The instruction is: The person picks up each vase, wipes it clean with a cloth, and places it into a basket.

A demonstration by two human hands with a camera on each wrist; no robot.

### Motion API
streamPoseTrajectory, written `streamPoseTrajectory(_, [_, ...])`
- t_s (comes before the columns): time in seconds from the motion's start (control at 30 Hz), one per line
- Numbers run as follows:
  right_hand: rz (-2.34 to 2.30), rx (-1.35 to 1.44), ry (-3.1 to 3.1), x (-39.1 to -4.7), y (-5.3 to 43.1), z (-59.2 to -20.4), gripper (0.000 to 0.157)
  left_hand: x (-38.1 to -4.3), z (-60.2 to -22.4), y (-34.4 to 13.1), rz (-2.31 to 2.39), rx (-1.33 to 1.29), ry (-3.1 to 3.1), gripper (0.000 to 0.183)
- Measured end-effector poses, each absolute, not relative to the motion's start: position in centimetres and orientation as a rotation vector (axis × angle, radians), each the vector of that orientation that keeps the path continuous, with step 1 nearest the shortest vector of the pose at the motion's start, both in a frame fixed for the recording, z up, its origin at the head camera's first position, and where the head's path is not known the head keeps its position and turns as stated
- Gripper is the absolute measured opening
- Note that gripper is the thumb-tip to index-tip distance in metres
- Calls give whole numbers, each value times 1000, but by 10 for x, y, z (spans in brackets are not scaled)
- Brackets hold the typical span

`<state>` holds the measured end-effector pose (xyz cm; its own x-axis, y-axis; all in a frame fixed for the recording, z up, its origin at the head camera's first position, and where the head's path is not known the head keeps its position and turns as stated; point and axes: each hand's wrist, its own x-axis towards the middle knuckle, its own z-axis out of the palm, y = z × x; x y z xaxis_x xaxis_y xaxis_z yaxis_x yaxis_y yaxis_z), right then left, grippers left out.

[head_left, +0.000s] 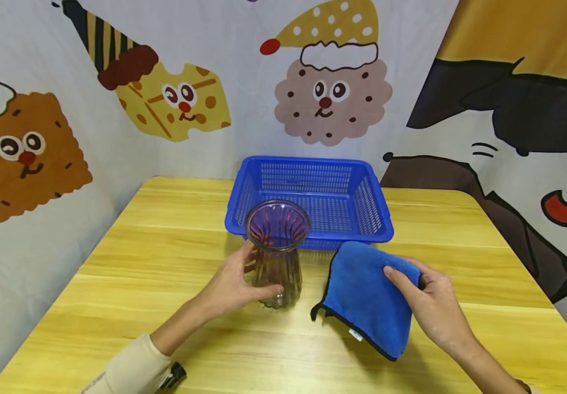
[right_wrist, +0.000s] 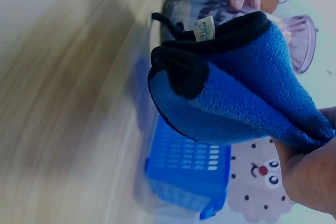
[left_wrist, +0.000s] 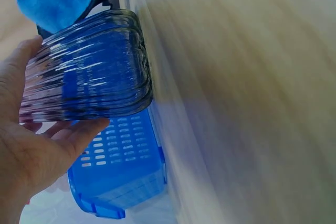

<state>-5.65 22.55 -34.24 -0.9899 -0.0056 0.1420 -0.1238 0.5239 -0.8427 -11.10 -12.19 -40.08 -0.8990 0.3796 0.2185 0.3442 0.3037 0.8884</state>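
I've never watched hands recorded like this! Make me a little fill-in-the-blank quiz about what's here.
1. The left hand holds a see-through vase whose wide mouth faces ____.
2. The right hand holds a cloth whose main colour is ____.
3. The cloth's edging is ____.
4. Of vase, cloth and basket, neither hand holds the ____.

Missing words: upward; blue; black; basket.

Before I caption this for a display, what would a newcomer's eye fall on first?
Probably the bright blue cloth in the right hand, vivid against the yellow table. Next, to its left, the left hand holds a ribbed, purple-tinted glass vase in front of a blue basket.
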Motion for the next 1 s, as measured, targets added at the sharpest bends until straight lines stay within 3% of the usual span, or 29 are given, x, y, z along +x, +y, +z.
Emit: streamPoseTrajectory(1.0, [1479, 371, -2522, -74, 186, -329, 28, -110, -400, -102, 1656, 777, 2555, 100])
